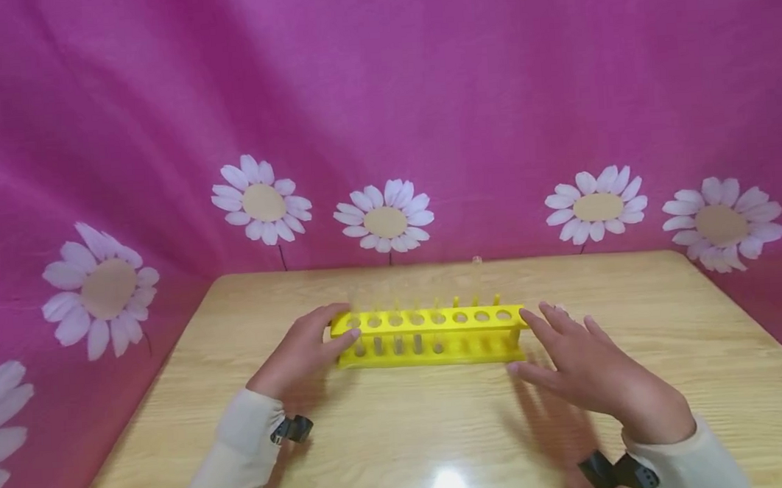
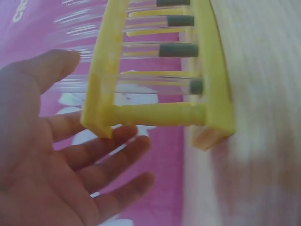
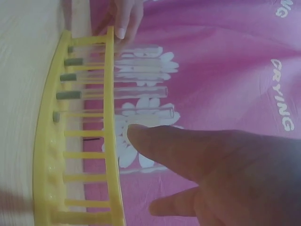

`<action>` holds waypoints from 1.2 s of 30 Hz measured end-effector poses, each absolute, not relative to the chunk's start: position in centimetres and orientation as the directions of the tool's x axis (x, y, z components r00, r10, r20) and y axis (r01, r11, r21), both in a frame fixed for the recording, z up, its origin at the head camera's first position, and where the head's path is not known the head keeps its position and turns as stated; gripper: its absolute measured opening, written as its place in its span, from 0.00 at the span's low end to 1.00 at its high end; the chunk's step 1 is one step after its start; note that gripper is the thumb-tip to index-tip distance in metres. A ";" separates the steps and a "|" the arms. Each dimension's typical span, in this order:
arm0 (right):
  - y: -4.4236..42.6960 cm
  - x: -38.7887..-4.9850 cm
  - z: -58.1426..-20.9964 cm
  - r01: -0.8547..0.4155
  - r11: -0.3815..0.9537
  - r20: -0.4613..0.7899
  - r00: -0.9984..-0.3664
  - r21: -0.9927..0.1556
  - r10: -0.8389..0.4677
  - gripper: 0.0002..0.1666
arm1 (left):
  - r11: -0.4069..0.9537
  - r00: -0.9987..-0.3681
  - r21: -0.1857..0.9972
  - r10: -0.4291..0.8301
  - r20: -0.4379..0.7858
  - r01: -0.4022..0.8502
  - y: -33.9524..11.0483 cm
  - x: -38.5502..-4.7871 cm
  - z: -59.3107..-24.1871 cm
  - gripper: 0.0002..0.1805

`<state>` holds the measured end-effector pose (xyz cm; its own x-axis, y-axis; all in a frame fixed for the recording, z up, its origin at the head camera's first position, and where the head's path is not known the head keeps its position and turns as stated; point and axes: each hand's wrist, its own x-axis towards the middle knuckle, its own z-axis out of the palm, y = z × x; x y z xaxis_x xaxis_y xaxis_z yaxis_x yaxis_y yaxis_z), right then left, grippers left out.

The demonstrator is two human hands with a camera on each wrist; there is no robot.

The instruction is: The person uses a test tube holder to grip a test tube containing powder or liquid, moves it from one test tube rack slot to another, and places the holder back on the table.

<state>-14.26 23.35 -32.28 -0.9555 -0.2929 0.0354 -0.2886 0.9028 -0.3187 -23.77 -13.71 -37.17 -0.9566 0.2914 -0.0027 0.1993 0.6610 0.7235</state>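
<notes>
A yellow test tube rack [image 1: 430, 360] stands upright on the table. Several clear tubes fill its left holes, with grey-green material at their bottoms [image 2: 178, 50] [image 3: 69, 95]; the right holes hold none. My left hand [image 1: 304, 352] is at the rack's left end, thumb in front and fingers behind. In the left wrist view that hand [image 2: 61, 141] has its fingers spread and relaxed around the upper plate's end, the thumb apart from it. At the right end, my right hand [image 1: 590, 370] is spread, fingertips close to the upper plate; contact is unclear.
The wooden table [image 1: 414, 434] reaches back to a pink curtain [image 1: 477, 107] with white flowers. A small clear object [image 1: 476, 259] is at the table's back edge. Another small pale thing [image 1: 561, 309] shows partly behind my right hand.
</notes>
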 end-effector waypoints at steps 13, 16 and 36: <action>24.2 -16.9 -32.0 -0.146 0.890 -0.161 -0.958 -0.432 -0.236 0.53 | 0.319 -0.962 0.924 0.236 0.136 0.209 -13.4 -24.7 -40.3 0.25; 24.3 -17.1 -31.9 -0.145 0.889 -0.167 -0.957 -0.434 -0.237 0.50 | 0.216 -0.961 0.948 0.198 0.193 0.235 -13.2 -24.9 -41.2 0.23; 26.2 -17.5 -31.9 -0.051 0.871 -0.199 -0.965 -0.489 -0.168 0.49 | -0.036 -0.980 0.986 0.110 0.167 0.164 -12.6 -24.6 -43.0 0.19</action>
<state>-17.47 26.21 -31.89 -0.9655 -0.1682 -0.1990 -0.0508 0.8707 -0.4892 -24.58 -12.62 -43.02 -0.9799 0.1100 0.1667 0.1637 -0.0356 0.9859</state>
